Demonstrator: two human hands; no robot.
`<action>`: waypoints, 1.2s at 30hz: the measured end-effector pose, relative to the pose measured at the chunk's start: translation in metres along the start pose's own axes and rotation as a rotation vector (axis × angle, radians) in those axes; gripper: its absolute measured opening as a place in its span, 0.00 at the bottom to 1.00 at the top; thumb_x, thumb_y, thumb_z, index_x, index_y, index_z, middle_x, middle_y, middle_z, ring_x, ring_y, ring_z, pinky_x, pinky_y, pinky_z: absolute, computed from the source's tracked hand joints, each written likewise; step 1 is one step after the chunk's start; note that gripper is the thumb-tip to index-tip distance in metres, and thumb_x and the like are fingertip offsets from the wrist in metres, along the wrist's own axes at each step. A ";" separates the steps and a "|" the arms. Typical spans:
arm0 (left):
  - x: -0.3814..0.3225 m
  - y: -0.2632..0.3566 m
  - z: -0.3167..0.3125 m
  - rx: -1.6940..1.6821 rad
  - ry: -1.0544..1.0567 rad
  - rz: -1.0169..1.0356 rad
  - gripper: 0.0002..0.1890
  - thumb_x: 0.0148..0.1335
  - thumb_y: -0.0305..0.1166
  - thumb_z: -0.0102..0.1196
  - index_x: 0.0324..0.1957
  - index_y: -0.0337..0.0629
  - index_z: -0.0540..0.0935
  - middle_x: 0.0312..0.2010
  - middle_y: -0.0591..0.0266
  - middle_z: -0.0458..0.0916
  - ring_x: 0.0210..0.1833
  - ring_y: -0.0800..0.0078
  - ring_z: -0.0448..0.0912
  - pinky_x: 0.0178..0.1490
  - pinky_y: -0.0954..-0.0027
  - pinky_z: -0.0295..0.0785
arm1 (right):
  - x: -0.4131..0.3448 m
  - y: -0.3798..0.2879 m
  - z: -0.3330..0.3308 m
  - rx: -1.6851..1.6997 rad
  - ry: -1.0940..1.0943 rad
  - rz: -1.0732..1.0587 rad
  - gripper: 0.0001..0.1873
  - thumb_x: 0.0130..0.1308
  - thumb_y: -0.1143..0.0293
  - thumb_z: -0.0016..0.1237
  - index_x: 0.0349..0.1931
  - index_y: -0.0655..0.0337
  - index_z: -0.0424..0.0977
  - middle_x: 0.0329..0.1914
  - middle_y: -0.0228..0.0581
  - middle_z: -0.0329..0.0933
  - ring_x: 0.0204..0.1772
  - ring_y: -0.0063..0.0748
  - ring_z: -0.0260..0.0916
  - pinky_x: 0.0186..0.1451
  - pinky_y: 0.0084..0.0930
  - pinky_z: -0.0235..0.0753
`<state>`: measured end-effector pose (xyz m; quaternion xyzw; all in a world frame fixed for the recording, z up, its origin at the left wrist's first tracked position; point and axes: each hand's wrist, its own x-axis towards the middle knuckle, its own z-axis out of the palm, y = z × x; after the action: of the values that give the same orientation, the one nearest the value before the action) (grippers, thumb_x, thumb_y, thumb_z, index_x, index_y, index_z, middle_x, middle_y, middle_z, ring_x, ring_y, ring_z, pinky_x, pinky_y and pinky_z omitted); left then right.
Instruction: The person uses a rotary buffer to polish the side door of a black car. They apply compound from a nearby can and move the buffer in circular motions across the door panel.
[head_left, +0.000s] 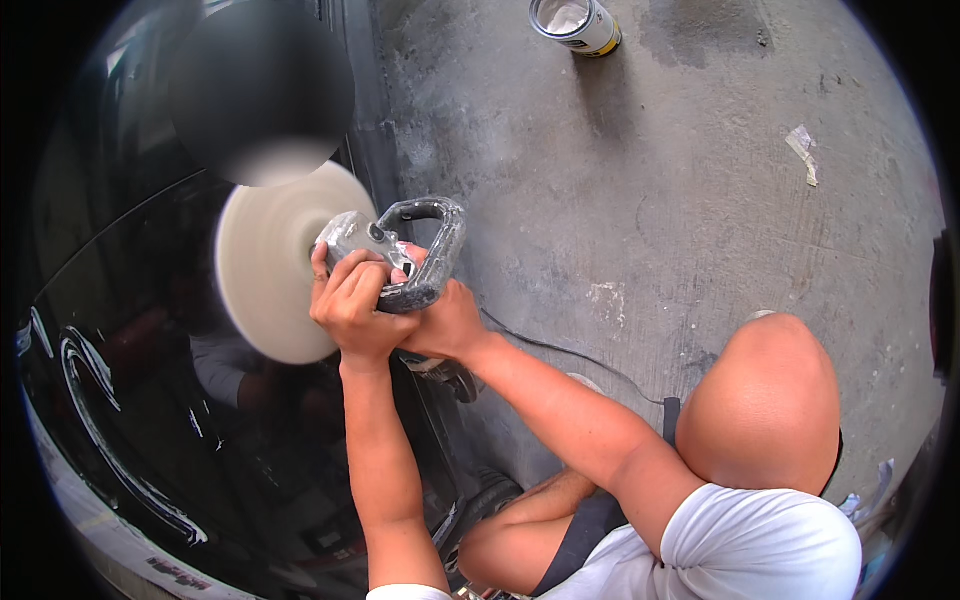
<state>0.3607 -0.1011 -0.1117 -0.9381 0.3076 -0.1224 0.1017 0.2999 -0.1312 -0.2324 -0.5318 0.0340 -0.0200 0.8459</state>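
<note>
A rotary polisher (351, 234) with a black loop handle presses its round pale buffing pad (277, 270) near or against the glossy black car body panel (150, 420); the pad is blurred as if spinning. My left hand (360, 300) grips the polisher's head near the pad. Wrapped around the machine's body behind the loop handle is my right hand (450, 319), its fingers partly hidden. White streaks of compound (94, 427) curve across the panel at the lower left. A blurred dark circle covers part of the upper left.
An open can (592, 34) with pale contents stands on the concrete floor (675, 225) at the top. Crumpled masking tape (804, 154) lies farther right. A dark cord (570, 351) runs along the floor beneath my right arm. A wheel (491, 491) is beside my bent leg.
</note>
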 end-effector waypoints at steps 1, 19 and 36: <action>-0.002 0.000 -0.001 0.002 0.000 -0.001 0.04 0.47 0.27 0.61 0.21 0.41 0.80 0.24 0.63 0.84 0.35 0.64 0.86 0.71 0.45 0.71 | -0.001 -0.002 -0.001 0.014 -0.004 -0.002 0.46 0.59 0.50 0.66 0.75 0.61 0.63 0.55 0.57 0.84 0.53 0.62 0.84 0.54 0.51 0.83; 0.003 -0.005 -0.019 0.003 -0.064 0.029 0.08 0.48 0.33 0.64 0.22 0.42 0.79 0.25 0.62 0.84 0.36 0.62 0.87 0.74 0.46 0.69 | -0.006 -0.002 0.010 0.010 0.010 -0.034 0.53 0.54 0.44 0.69 0.74 0.61 0.61 0.51 0.61 0.85 0.53 0.66 0.83 0.57 0.56 0.83; 0.012 0.008 -0.018 -0.018 -0.430 0.041 0.07 0.37 0.31 0.68 0.22 0.46 0.84 0.28 0.59 0.86 0.37 0.60 0.87 0.70 0.47 0.75 | -0.054 -0.005 0.042 0.123 -0.131 0.342 0.35 0.54 0.48 0.69 0.57 0.59 0.80 0.53 0.55 0.86 0.59 0.55 0.83 0.60 0.46 0.81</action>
<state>0.3600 -0.1169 -0.0951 -0.9371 0.2988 0.0852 0.1590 0.2489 -0.0923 -0.2076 -0.4656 0.0673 0.1566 0.8684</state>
